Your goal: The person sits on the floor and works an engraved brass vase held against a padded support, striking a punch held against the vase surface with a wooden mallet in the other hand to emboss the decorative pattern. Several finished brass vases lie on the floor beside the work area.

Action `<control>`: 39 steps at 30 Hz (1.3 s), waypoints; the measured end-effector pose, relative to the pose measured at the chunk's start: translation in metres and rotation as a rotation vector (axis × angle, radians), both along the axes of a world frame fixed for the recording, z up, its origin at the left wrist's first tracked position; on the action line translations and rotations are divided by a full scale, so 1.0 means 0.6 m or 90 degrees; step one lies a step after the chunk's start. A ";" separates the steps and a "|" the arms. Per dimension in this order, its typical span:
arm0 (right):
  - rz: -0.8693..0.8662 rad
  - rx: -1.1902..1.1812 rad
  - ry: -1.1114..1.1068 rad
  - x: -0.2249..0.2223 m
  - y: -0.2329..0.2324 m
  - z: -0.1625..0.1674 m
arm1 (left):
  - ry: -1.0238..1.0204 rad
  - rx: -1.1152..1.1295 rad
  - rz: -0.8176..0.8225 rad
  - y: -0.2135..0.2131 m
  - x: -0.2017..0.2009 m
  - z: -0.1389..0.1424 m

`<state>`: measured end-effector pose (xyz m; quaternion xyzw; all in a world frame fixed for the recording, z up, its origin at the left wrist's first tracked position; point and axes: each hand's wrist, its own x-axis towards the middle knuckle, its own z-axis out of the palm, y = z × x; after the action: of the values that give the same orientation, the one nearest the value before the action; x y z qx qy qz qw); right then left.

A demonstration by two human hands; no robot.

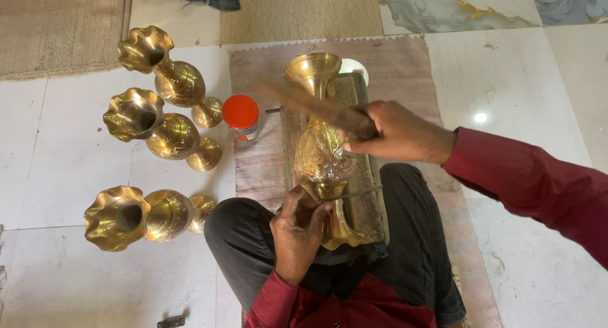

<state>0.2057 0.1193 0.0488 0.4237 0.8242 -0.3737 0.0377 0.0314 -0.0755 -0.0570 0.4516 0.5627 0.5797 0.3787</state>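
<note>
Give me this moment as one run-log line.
left hand: pinching thin tool at brass vase neck | right hand: gripping wooden stick above vase | vase: lying on block | floor: three vases

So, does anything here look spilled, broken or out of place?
Nothing stands out. The three finished brass vases lie side by side on the floor, the red-lidded jar stands upright, and nothing is spilled.

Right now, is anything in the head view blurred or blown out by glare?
Head view: the wooden stick in the right hand is smeared by motion blur; a glare spot sits on the floor tile; the vase under the left hand shows bright highlights, otherwise sharp.
</note>
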 end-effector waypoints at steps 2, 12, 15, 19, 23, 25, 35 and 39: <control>0.056 0.051 -0.025 -0.001 0.002 0.002 | 0.003 -0.006 0.013 0.000 0.003 0.006; 0.004 -0.054 0.241 0.010 0.005 -0.015 | 0.040 0.003 -0.015 0.004 -0.005 0.022; 0.009 -0.091 0.246 0.019 0.004 -0.024 | 0.054 -0.022 -0.013 0.006 -0.006 0.022; 0.004 -0.025 0.085 0.030 -0.001 -0.032 | 0.054 -0.020 -0.020 0.004 -0.006 0.022; 0.153 0.250 0.001 0.029 0.006 -0.032 | 0.044 0.010 -0.034 0.007 -0.009 0.021; 0.023 0.097 0.077 0.024 0.005 -0.031 | 0.058 0.004 -0.038 0.007 -0.009 0.021; 0.007 0.011 0.143 0.015 -0.015 -0.006 | 0.068 -0.013 -0.046 0.015 -0.014 0.020; 0.182 0.296 -0.072 0.022 -0.014 0.006 | 0.060 0.015 -0.076 0.014 -0.020 0.024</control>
<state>0.2190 0.1109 0.0521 0.3205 0.9359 -0.1415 0.0379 0.0195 -0.0673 -0.0425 0.5155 0.5455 0.5407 0.3800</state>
